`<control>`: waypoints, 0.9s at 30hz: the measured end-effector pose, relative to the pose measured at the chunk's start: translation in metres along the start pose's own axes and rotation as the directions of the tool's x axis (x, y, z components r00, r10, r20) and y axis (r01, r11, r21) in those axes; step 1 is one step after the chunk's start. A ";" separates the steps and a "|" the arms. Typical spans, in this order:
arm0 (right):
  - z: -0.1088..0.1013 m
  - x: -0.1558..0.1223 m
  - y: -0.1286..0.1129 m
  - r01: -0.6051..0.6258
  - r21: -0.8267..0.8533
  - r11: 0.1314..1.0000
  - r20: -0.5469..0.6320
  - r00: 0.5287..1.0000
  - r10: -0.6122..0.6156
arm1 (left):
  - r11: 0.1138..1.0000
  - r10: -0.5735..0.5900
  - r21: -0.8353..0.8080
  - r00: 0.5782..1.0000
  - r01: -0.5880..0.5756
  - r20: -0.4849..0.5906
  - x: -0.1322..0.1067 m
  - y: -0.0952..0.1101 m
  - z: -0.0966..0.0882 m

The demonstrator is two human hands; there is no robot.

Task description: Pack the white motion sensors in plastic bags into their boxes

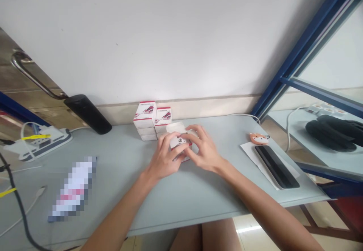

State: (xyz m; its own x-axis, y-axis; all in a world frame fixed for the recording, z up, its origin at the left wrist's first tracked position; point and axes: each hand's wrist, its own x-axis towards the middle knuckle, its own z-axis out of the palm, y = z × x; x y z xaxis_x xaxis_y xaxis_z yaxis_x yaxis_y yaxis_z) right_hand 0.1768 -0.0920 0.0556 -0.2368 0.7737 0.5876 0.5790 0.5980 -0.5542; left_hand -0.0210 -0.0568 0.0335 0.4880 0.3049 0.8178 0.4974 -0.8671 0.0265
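White card box (178,143) held over smooth pale-blue tabletop (119,164), left hand (164,157) and right hand (204,149) gripping, fingers (198,133) curled closed around corners; stacked red-white cartons (144,115) just behind.

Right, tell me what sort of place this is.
Likely an office or workroom: a pale blue-grey desk against a white wall, a white power strip with cables, and a blue metal-framed glass shelf.
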 end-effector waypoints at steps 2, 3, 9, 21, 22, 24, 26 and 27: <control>0.000 0.000 -0.001 -0.043 0.106 0.993 -0.011 0.999 0.045 | 1.000 0.005 0.009 1.000 -0.005 0.010 0.002 0.001 -0.001; 0.001 0.000 -0.001 -0.071 0.173 0.982 -0.016 0.997 0.075 | 1.000 0.015 0.017 1.000 -0.015 0.009 0.003 0.002 -0.002; -0.001 0.005 -0.003 -0.115 0.367 0.923 -0.073 0.986 0.151 | 0.999 0.002 0.040 1.000 -0.001 -0.020 0.001 0.001 0.001; -0.015 0.007 0.071 -0.404 -0.254 0.879 -0.282 0.900 0.333 | 0.997 -0.033 -0.078 0.986 0.020 -0.162 0.001 -0.005 0.004; -0.012 0.005 0.080 -0.434 -0.320 0.843 -0.215 0.899 0.381 | 0.997 -0.028 -0.071 0.985 0.016 -0.171 0.000 -0.005 0.005; -0.006 0.001 0.094 -0.452 -0.404 0.795 -0.103 0.886 0.452 | 0.999 -0.003 -0.044 0.984 -0.005 -0.180 -0.001 -0.006 0.004; -0.002 -0.001 0.099 -0.438 -0.417 0.796 -0.061 0.888 0.457 | 0.999 0.033 -0.011 0.983 -0.035 -0.183 -0.001 -0.008 0.003; -0.002 -0.001 0.097 -0.421 -0.394 0.817 -0.084 0.902 0.424 | 0.999 0.045 0.004 0.983 -0.045 -0.180 0.000 -0.009 0.003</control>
State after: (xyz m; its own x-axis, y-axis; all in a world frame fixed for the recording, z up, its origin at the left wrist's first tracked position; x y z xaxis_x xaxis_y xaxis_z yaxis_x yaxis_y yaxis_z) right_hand 0.2349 -0.0347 0.0025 0.0980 0.9337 0.3444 0.8803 0.0801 -0.4677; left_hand -0.0237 -0.0483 0.0315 0.3727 0.1894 0.9084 0.4774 -0.8786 -0.0127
